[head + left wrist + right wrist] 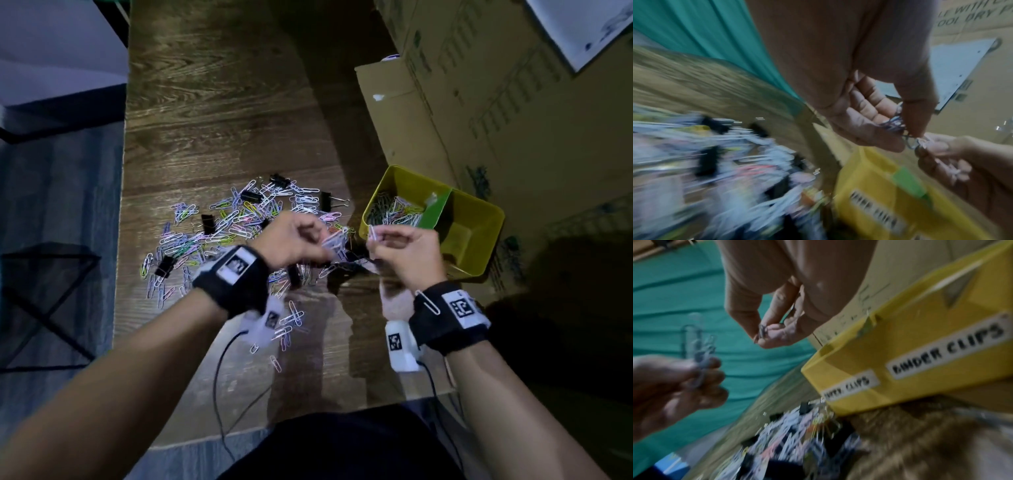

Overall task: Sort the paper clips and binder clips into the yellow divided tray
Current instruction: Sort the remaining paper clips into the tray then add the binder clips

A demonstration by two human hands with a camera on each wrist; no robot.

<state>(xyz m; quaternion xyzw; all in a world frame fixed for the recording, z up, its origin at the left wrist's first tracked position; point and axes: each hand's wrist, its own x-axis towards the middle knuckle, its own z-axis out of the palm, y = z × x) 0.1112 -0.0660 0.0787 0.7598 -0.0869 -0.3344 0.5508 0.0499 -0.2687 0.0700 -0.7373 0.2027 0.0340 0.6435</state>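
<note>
Holding a small bunch of paper clips (pixel 334 240) pinched in the left hand (pixel 291 240) while the right hand (pixel 406 251) pinches more, beside the yellow divided tray (pixel 479 240), the person seems mid-transfer; next, dropping them into its paper-clip compartment.

clip pile (pixel 719 170) smeared by motion blur, tray label (pixel 851 388) half unreadable, forearms cut off
</note>
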